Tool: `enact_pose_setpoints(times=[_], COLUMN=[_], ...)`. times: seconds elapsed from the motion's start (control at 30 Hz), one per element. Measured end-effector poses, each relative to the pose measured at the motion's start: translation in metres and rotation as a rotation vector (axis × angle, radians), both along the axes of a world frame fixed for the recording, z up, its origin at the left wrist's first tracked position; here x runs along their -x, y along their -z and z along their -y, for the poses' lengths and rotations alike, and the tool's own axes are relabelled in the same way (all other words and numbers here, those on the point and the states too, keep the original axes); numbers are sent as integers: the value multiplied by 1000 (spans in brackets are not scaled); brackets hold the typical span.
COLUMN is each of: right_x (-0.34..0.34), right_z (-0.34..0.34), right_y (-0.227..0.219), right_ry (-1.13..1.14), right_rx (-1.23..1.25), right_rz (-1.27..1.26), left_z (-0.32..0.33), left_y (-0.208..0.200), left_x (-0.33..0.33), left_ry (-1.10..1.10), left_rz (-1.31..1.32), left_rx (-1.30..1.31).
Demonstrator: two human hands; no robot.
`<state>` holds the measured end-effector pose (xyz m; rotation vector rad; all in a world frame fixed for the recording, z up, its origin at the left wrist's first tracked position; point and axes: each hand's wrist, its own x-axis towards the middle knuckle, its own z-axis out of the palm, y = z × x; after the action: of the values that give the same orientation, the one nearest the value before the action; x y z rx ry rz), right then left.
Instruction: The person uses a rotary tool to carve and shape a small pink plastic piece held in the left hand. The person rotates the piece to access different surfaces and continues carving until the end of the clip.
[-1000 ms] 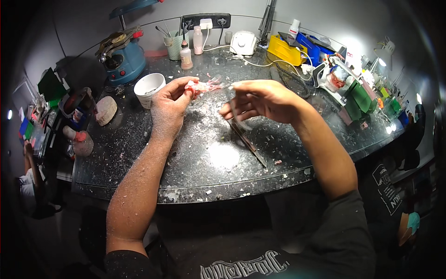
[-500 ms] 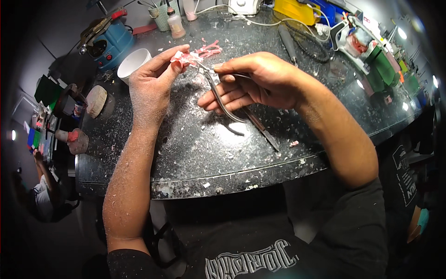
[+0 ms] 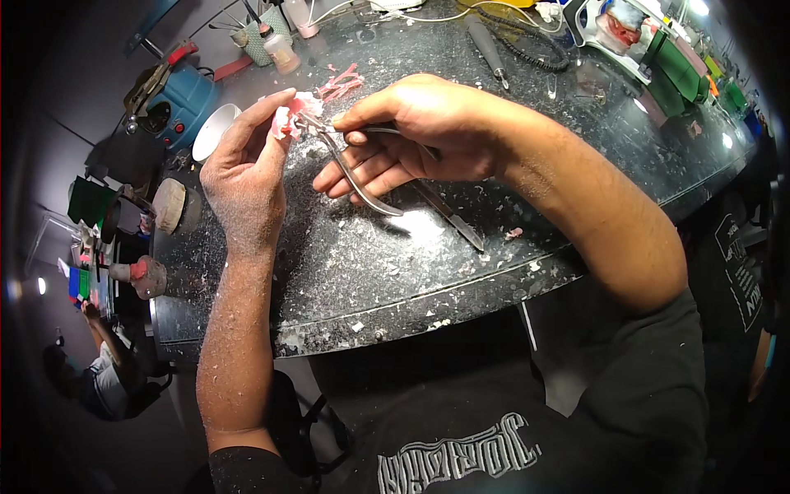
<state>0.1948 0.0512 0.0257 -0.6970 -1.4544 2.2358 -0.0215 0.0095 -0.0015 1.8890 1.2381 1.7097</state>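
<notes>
My left hand holds a small pink and white dental piece up between thumb and fingers. My right hand grips metal pliers, whose jaws touch the pink piece. A long flat metal tool lies on the dark speckled worktop just under my right hand. Pink wax scraps lie on the bench beyond the hands.
A white cup and a blue machine stand at the left. A bottle, a grey handpiece with coiled cable, and green containers sit at the back. White debris litters the bench. Another person sits far lower left.
The view has tipped downward and closer. Both hands stay together, with the pliers still working at the pink piece.
</notes>
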Motion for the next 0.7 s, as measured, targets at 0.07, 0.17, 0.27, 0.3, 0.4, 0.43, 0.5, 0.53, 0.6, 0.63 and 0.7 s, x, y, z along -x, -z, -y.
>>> enact_pose_setpoints(times=[0.07, 0.17, 0.27, 0.3, 0.4, 0.43, 0.5, 0.53, 0.6, 0.63, 0.7], right_x=[2, 2, 10, 13, 18, 18, 19, 18, 11, 10, 10], right_z=[0, 5, 17, 18, 22, 20, 13, 11, 8, 5, -3], right_y=[5, 6, 2, 5, 5, 6, 11, 9, 4, 6, 14], right_ry=[2, 1, 124, 147, 191, 185, 174, 149, 99, 118, 156], right_rx=[-3, -25, 10, 13, -11, -27, -56, -101, -190, -286, -479], right_rz=[-27, -47, -3, -1, -3, 3, 15, 16, 17, 57, 134], left_z=[2, 4, 4, 4, 5, 4, 0, -5, -7, -7, -8], left_y=[0, 3, 5, 5, 3, 1, 1, 5, 7, 7, 8], left_x=[-4, -6, -9, -9, -9, -9, -7, -2, 5, 6, 8], left_ry=[-11, -17, -6, -20, -52, -49, -13, 18, 105, 111, 122], left_rz=[-18, 31, 62, 49, 35, 44, 177, 299, 418, 435, 468], left_rx=[-61, -50, -67, -52, -2, 18, 91, 144, 218, 225, 240])
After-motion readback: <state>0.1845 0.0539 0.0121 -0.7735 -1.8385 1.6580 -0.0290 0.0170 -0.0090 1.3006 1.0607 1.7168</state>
